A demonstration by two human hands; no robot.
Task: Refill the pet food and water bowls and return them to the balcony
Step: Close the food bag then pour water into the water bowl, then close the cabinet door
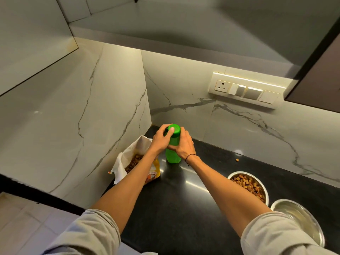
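Head view
Edges and room: the glossy black stone countertop (184,208) runs into a corner of white veined marble wall (73,116); its front edge passes under the forearms, and a bare stretch lies between the arms.
Left hand (161,139): fingers curled over the bottle's green cap (173,130), thumb across its top.
Right hand (184,146): wrapped round the body of the green plastic bottle (173,153), just below the cap (a thin black cord sits on that wrist).
Bottle: upright on the countertop near the corner, cap on.
Open yellow pet-food bag (136,162): just left of the bottle, against the wall, brown kibble showing inside.
Round steel bowl filled with kibble (248,184): right of the right forearm, well apart from the bottle.
Empty round steel bowl (298,218): just nearer than the filled one, partly hidden by the grey sleeve (276,234).
Stray kibble piece (237,159): alone on the countertop near the back wall.
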